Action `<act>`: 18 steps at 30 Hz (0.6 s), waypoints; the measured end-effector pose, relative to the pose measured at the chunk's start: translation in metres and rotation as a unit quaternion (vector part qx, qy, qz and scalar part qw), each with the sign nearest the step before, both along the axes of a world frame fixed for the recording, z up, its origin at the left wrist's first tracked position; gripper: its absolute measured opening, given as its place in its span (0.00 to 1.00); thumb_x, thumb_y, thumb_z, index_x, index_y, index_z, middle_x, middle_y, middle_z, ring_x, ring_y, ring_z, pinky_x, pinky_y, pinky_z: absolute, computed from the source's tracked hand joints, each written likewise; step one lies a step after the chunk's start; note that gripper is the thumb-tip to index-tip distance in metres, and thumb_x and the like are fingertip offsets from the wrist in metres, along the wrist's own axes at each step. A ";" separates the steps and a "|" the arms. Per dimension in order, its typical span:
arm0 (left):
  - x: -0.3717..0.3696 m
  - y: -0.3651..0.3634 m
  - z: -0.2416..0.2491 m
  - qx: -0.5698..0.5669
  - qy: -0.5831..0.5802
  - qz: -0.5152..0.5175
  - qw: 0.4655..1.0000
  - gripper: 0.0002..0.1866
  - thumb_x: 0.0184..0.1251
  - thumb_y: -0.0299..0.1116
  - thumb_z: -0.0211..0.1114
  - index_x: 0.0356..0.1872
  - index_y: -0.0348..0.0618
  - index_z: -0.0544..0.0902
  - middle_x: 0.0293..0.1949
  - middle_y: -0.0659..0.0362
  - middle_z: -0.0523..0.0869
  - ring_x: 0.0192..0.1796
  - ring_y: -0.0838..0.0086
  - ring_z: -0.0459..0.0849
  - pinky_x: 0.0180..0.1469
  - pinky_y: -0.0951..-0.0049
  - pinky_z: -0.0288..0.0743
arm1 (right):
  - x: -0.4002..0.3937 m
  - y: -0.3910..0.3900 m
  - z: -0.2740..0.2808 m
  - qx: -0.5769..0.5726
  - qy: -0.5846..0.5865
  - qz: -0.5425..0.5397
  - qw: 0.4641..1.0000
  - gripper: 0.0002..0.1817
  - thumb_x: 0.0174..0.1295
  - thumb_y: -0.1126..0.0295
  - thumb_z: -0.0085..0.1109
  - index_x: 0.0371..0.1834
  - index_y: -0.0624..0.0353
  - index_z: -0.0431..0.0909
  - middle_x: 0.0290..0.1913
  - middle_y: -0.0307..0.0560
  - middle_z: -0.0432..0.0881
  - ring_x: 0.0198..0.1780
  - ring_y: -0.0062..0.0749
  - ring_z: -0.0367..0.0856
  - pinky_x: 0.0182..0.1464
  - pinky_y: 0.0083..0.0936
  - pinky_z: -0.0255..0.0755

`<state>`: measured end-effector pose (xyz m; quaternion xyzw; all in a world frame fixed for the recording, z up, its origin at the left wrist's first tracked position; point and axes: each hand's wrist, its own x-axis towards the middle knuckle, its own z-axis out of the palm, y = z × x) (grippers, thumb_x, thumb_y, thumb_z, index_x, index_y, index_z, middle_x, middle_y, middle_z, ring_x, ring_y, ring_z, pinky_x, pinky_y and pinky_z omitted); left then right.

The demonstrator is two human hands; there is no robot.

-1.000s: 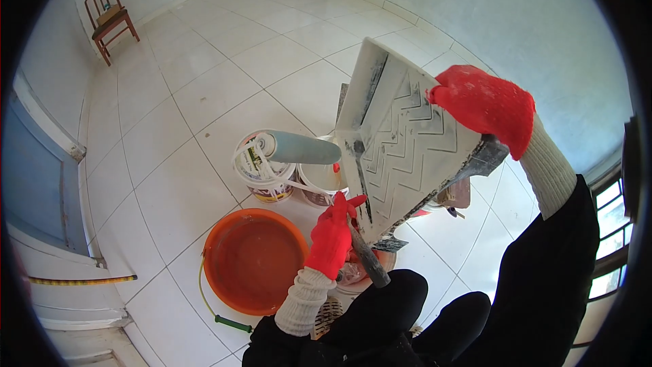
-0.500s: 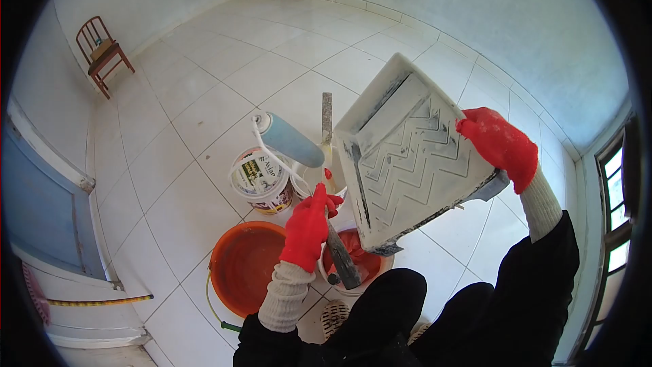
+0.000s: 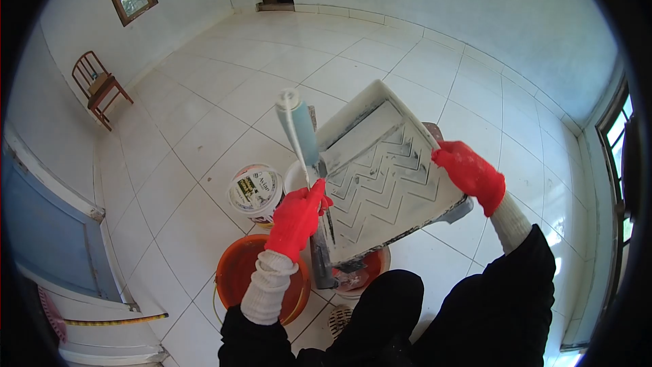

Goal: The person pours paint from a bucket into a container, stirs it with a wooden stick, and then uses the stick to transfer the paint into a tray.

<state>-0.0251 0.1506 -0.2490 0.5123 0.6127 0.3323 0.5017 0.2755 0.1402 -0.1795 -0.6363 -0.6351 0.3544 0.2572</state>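
My left hand [image 3: 293, 223], in a red glove, is closed around the paint roller's handle [image 3: 320, 258]. The roller's light-blue sleeve [image 3: 303, 137] points up and away, beside the left edge of a paint tray. My right hand [image 3: 473, 175], also red-gloved, grips the right rim of that paint tray [image 3: 414, 187]. Paint smears and zigzag ridges mark the tray's inside, and it is held tilted above the floor. Below my left hand stands an orange bucket [image 3: 231, 275]. Partly under the tray's near corner is a container with something red inside [image 3: 372, 272].
A white labelled paint tub [image 3: 257, 194] stands on the tiled floor left of the roller. A wooden chair [image 3: 98, 90] is by the far left wall. At left are a blue door [image 3: 58, 224] and a yellow-black striped stick [image 3: 115, 321].
The roller has swung rightward and more upright, coming close to the tray's left edge. My right hand and the tray have moved left and lower in view.
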 end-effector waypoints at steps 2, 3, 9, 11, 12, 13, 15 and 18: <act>0.005 0.002 0.009 0.008 0.048 -0.018 0.999 0.27 0.68 0.54 0.54 0.23 0.39 0.79 0.29 0.60 0.85 0.29 0.76 0.79 0.37 0.73 0.74 | 0.005 -0.012 -0.009 -0.010 0.042 -0.031 0.999 0.27 0.64 0.58 0.45 0.54 0.72 0.75 0.37 0.54 0.82 0.39 0.32 0.78 0.49 0.28 0.71; 0.009 0.003 0.015 -0.006 0.041 -0.030 0.999 0.26 0.68 0.54 0.54 0.26 0.38 0.79 0.27 0.60 0.84 0.28 0.76 0.80 0.34 0.73 0.74 | 0.007 -0.020 -0.011 -0.003 0.056 -0.035 0.998 0.26 0.64 0.58 0.45 0.53 0.73 0.75 0.38 0.53 0.82 0.40 0.31 0.78 0.50 0.27 0.70; 0.051 0.018 0.059 0.014 0.140 -0.138 0.980 0.24 0.67 0.51 0.56 0.25 0.38 0.79 0.25 0.60 0.82 0.21 0.74 0.80 0.28 0.74 0.74 | 0.041 -0.048 -0.044 0.011 0.123 -0.104 0.987 0.26 0.64 0.58 0.45 0.55 0.69 0.74 0.39 0.49 0.82 0.41 0.28 0.76 0.50 0.26 0.68; 0.071 0.029 0.061 0.032 0.169 -0.189 0.967 0.23 0.66 0.51 0.56 0.24 0.38 0.78 0.23 0.59 0.82 0.21 0.73 0.81 0.28 0.74 0.74 | 0.058 -0.063 -0.050 0.024 0.154 -0.123 0.980 0.26 0.64 0.58 0.46 0.56 0.69 0.74 0.39 0.47 0.81 0.42 0.27 0.76 0.50 0.25 0.68; 0.082 0.037 0.054 0.174 0.255 -0.233 0.922 0.23 0.67 0.51 0.54 0.24 0.39 0.78 0.22 0.59 0.81 0.21 0.73 0.81 0.28 0.73 0.74 | 0.067 -0.071 -0.053 0.051 0.184 -0.132 0.973 0.26 0.64 0.59 0.47 0.56 0.70 0.74 0.39 0.45 0.80 0.42 0.26 0.75 0.51 0.24 0.68; 0.097 0.043 0.053 0.313 0.332 -0.268 0.849 0.23 0.67 0.50 0.53 0.24 0.39 0.78 0.20 0.59 0.81 0.21 0.73 0.81 0.29 0.72 0.74 | 0.077 -0.078 -0.054 0.080 0.213 -0.139 0.964 0.25 0.65 0.60 0.48 0.57 0.70 0.73 0.39 0.43 0.80 0.43 0.25 0.74 0.51 0.22 0.67; 0.137 0.033 0.088 0.236 0.333 -0.309 0.859 0.23 0.67 0.50 0.51 0.24 0.40 0.78 0.17 0.59 0.80 0.21 0.71 0.81 0.30 0.69 0.74 | 0.085 -0.101 -0.041 0.117 0.217 -0.218 0.944 0.25 0.65 0.61 0.49 0.58 0.71 0.73 0.42 0.43 0.79 0.45 0.24 0.73 0.53 0.21 0.66; 0.209 0.033 0.106 0.299 0.416 -0.471 0.718 0.17 0.58 0.37 0.55 0.14 0.41 0.80 0.18 0.54 0.82 0.23 0.60 0.82 0.31 0.61 0.74 | 0.151 -0.125 -0.079 0.165 0.264 -0.285 0.907 0.26 0.64 0.62 0.50 0.61 0.71 0.70 0.49 0.48 0.79 0.50 0.28 0.74 0.56 0.22 0.66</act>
